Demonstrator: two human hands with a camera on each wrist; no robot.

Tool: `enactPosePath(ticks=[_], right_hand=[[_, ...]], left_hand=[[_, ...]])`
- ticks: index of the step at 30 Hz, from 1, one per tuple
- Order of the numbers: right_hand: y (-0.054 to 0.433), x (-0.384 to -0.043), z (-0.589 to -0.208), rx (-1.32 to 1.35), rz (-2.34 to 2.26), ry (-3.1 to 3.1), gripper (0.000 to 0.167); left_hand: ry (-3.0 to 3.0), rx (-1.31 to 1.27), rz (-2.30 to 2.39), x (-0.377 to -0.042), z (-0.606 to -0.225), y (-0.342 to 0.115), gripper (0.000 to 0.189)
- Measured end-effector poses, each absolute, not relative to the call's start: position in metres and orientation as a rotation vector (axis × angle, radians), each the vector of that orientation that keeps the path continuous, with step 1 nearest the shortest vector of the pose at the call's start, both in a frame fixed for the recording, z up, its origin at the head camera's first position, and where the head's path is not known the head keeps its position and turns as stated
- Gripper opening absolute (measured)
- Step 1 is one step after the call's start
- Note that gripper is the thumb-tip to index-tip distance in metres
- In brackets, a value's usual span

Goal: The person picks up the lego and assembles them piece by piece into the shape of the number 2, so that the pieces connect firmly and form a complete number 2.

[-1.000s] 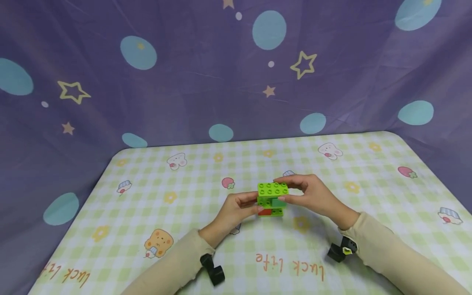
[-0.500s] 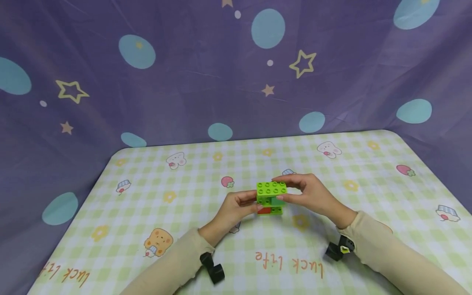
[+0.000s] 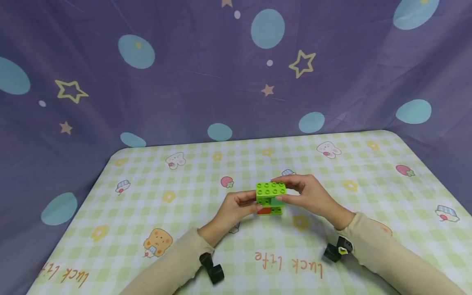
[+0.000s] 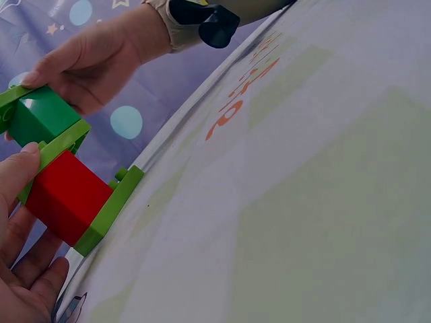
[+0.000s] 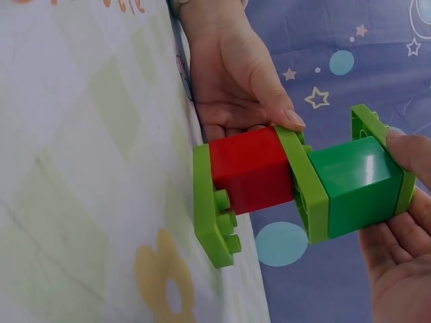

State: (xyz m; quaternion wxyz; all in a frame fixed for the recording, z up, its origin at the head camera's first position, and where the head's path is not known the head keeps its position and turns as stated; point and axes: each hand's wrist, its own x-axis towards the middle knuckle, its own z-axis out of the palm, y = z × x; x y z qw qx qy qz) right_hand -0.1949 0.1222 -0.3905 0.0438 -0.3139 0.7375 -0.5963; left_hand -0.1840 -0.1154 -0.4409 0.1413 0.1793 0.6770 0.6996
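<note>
A small stack of toy building bricks stands upright between the hands, on or just above the tablecloth. From the bottom it has a light green plate, a red brick, a middle light green plate, a dark green brick and a top light green plate. My left hand grips the lower part, thumb on the middle plate and fingers around the red brick's far side. With thumb and fingers, my right hand pinches the top plate and the dark green brick's upper end. Its far fingers are partly hidden.
The table bears a green checked tablecloth printed with cartoons and lettering. A purple curtain with stars and ovals hangs behind the table's far edge. Black wrist cameras sit on the left sleeve and the right sleeve.
</note>
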Motion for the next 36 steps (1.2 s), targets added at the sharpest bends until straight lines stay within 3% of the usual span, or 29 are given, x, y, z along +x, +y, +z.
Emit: enactPosePath(ticks=[36], right_hand=[[0.1195, -0.1931, -0.3953, -0.818, -1.902, 2.190, 0.037]], left_hand=[[1.978, 0.509, 2.034, -0.1831, -0.4401, -0.1137, 0.042]])
